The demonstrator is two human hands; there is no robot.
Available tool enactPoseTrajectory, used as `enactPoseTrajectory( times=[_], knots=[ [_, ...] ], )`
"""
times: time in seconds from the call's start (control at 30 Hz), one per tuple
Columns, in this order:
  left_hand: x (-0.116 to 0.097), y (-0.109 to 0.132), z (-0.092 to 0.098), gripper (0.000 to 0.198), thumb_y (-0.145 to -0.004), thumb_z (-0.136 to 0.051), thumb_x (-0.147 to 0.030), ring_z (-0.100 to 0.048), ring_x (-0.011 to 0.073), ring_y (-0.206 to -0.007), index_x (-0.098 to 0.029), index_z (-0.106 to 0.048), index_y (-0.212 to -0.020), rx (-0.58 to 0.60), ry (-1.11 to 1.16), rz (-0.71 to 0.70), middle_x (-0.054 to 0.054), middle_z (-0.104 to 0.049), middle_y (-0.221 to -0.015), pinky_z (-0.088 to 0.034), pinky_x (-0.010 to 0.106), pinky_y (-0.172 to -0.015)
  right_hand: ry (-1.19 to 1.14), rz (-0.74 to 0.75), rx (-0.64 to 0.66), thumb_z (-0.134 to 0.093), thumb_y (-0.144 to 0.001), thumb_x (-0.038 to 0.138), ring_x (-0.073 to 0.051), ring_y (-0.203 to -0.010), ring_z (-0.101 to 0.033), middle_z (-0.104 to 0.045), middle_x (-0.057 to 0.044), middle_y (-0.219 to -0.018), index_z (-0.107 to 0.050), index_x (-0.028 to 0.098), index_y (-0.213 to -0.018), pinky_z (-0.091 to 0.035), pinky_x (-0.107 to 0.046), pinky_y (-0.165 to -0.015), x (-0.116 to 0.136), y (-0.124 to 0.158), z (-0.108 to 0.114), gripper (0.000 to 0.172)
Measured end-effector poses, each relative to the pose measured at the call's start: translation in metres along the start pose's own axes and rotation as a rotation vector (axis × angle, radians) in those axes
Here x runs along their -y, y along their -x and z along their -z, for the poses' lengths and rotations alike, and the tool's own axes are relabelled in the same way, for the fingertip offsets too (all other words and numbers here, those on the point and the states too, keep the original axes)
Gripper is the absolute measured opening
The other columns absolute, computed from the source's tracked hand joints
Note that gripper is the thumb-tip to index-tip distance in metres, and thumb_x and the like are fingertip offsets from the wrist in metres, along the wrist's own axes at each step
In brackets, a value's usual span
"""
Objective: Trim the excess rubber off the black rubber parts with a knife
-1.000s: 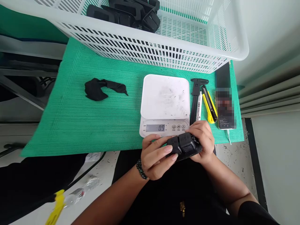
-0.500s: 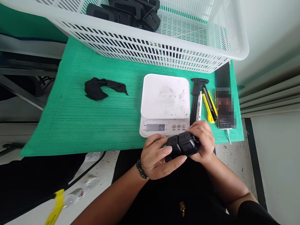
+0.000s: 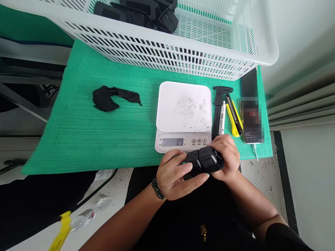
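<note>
Between both hands, just past the table's front edge, is a black molded plastic part with raised blocks on its upper face. My left hand is closed on its left end, fingers above and thumb along the near side. Wrapped round the right end is my right hand, its fingertips partly hidden behind the part. Directly beyond the hands lies a white digital scale, its display reading 0.9 and its plate dusted with dark specks.
A white plastic basket at the back holds several black parts. Right of the scale lie a black caliper, a white marker, a yellow utility knife and a phone. A black cloth lies left on the green mat.
The view has shifted very slightly. Both hands keep the same hold on the black part, and the display reading is unchanged.
</note>
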State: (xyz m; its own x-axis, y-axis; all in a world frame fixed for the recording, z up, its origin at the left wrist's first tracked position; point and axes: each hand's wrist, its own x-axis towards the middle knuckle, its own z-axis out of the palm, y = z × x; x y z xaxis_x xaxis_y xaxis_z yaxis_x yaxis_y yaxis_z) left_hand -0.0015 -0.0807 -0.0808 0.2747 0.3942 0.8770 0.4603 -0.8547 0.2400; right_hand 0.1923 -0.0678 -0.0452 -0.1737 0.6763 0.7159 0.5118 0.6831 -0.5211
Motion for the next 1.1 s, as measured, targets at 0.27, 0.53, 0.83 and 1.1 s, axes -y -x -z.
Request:
enactPoseTrajectory(
  times=[0.27,0.53,0.83,1.1],
  knots=[
    [-0.001,0.001,0.0,0.049,-0.078,-0.077,-0.004,-0.065,0.014,-0.096,-0.041,-0.076,-0.11,-0.003,0.042,0.027,-0.003,-0.053,-0.138,-0.06,0.037,-0.089,-0.01,-0.011,-0.003,-0.056,-0.095,0.025,-0.024,-0.074,-0.062,-0.065,-0.005,-0.077,-0.066,0.02,-0.112,-0.052,-0.04,-0.064,0.001,0.001,-0.002,0.021],
    [-0.001,0.004,-0.003,0.048,-0.08,-0.079,-0.006,-0.067,0.0125,-0.094,-0.043,-0.076,-0.109,-0.016,0.055,0.048,-0.005,-0.053,-0.144,-0.059,0.036,-0.087,-0.01,-0.008,0.001,-0.056,-0.094,0.025,-0.024,-0.073,-0.062,-0.065,-0.005,-0.077,-0.065,0.021,-0.112,-0.053,-0.039,-0.064,0.0,0.001,-0.001,0.02],
    [-0.002,0.002,-0.004,0.042,-0.084,-0.078,-0.009,-0.065,0.0132,-0.092,-0.041,-0.075,-0.111,-0.019,0.077,0.077,-0.005,-0.056,-0.134,-0.058,0.036,-0.086,-0.021,-0.025,0.006,-0.056,-0.091,0.023,-0.024,-0.072,-0.064,-0.065,-0.004,-0.077,-0.065,0.022,-0.112,-0.053,-0.04,-0.064,0.0,0.001,-0.001,0.022],
    [-0.007,-0.013,-0.001,0.039,-0.084,-0.082,-0.011,-0.068,0.013,-0.085,-0.033,-0.067,-0.113,-0.007,0.026,0.113,-0.004,-0.056,-0.101,-0.058,0.033,-0.08,-0.016,-0.026,0.011,-0.057,-0.088,0.018,-0.023,-0.073,-0.063,-0.063,-0.003,-0.075,-0.063,0.021,-0.109,-0.053,-0.039,-0.064,0.001,-0.001,0.0,0.022]
  ],
)
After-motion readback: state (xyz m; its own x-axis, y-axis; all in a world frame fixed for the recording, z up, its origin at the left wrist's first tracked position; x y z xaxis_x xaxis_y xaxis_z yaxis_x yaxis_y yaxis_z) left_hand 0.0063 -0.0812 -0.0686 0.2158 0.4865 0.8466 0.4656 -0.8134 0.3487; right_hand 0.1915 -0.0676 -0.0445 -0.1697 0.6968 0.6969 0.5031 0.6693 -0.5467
